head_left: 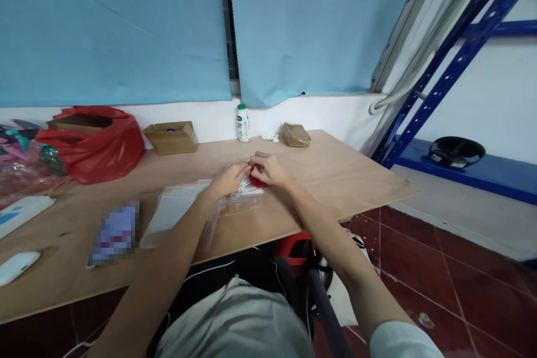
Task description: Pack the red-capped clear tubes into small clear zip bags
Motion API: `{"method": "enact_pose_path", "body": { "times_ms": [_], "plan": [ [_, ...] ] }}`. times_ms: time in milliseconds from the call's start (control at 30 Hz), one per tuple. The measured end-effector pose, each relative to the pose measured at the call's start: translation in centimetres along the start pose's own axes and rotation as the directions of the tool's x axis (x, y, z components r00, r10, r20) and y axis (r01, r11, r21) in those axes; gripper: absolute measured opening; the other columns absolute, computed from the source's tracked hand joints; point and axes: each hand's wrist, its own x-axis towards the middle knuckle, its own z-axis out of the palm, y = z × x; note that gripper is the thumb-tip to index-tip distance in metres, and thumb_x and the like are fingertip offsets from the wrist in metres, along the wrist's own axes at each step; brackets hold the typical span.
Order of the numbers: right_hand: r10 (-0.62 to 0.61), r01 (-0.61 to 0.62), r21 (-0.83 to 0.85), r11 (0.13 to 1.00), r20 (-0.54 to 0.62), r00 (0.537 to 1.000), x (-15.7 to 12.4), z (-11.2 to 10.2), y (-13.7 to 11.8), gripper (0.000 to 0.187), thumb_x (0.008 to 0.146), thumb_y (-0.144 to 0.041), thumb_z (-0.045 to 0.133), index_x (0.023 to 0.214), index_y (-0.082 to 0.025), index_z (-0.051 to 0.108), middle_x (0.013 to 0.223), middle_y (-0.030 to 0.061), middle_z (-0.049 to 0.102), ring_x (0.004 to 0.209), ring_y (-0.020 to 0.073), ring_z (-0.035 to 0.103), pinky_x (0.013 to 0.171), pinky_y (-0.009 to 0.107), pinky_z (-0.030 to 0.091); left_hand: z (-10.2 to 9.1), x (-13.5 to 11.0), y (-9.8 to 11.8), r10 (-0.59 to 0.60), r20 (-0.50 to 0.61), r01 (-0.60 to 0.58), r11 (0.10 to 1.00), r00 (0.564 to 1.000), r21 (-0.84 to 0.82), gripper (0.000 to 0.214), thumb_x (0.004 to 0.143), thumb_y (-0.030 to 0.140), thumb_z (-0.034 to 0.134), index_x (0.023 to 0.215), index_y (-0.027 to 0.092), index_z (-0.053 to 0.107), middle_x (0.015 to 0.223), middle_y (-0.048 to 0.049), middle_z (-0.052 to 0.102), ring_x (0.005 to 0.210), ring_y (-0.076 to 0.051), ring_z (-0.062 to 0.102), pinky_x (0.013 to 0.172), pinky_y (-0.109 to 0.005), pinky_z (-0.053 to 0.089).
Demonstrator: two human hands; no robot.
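Note:
Both my hands meet over the middle of the wooden table (344, 173). My left hand (229, 179) pinches the edge of a clear plastic bag (243, 193) that lies on the table. My right hand (268, 169) is closed on a small red object (255, 179) at the mouth of that bag. What the red object is I cannot make out. A stack of flat clear bags (172, 210) lies just left of my left forearm.
A red plastic bag (100, 145) around a cardboard box, an open small carton (171, 137), a white bottle (243, 123) and a brown packet (296, 135) line the back edge. A white device (17, 265) and a blurred card (114, 233) lie at left. Blue shelving (457, 61) stands at right.

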Motion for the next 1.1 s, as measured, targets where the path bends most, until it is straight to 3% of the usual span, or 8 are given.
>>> {"method": "enact_pose_path", "body": {
  "times_ms": [367,600,733,867,1100],
  "plan": [
    [0.000,0.009,-0.080,0.997,0.112,0.994,0.1,1.2,0.3,0.013,0.084,-0.010,0.051,0.086,-0.021,0.058,0.089,0.0077,0.055,0.087,0.0253,0.051,0.082,0.034,0.041,-0.6,0.2,-1.3,-0.013,0.101,0.015,1.000,0.995,-0.017,0.043,0.103,0.047,0.039,0.090,0.022,0.072,0.089,-0.0066,0.075,0.080,-0.022,0.066,0.081,-0.035,0.050],
    [0.096,-0.095,0.053,0.994,-0.004,0.995,-0.2,0.6,0.5,0.012,0.086,-0.021,0.055,0.098,-0.020,0.058,0.093,0.0067,0.062,0.086,0.0221,0.056,0.082,0.032,0.044,-0.5,-0.3,-0.2,-0.060,-0.060,0.064,0.996,0.996,0.058,0.040,0.104,0.048,0.043,0.106,0.026,0.076,0.096,-0.0074,0.078,0.087,-0.026,0.069,0.083,-0.034,0.049],
    [0.216,-0.216,0.166,0.962,0.018,0.976,-0.4,0.6,0.6,0.019,0.087,-0.027,0.058,0.104,-0.019,0.058,0.084,0.0010,0.065,0.074,0.0170,0.056,0.077,0.028,0.043,-0.5,-0.6,0.7,-0.113,-0.128,0.127,0.985,0.985,0.113,0.034,0.102,0.049,0.049,0.110,0.028,0.075,0.094,-0.0072,0.078,0.087,-0.026,0.069,0.081,-0.034,0.047],
    [0.213,-0.211,0.186,0.960,0.008,0.977,-0.3,0.6,0.4,0.015,0.087,-0.028,0.058,0.098,-0.019,0.059,0.081,0.0007,0.065,0.073,0.0161,0.056,0.074,0.027,0.042,-0.7,-0.7,1.3,-0.152,-0.109,0.166,0.976,0.982,0.143,0.032,0.101,0.050,0.051,0.111,0.029,0.073,0.087,-0.0055,0.075,0.079,-0.025,0.067,0.076,-0.033,0.046],
    [0.167,-0.161,0.208,0.965,-0.009,0.986,-0.2,0.5,0.0,0.012,0.086,-0.027,0.057,0.095,-0.020,0.058,0.086,0.0027,0.068,0.077,0.0170,0.058,0.077,0.027,0.043,-0.1,-0.7,0.8,-0.100,-0.079,0.104,0.994,0.992,0.046,0.037,0.106,0.046,0.040,0.104,0.026,0.072,0.097,-0.0087,0.076,0.093,-0.028,0.069,0.085,-0.035,0.048]
  ]
}}
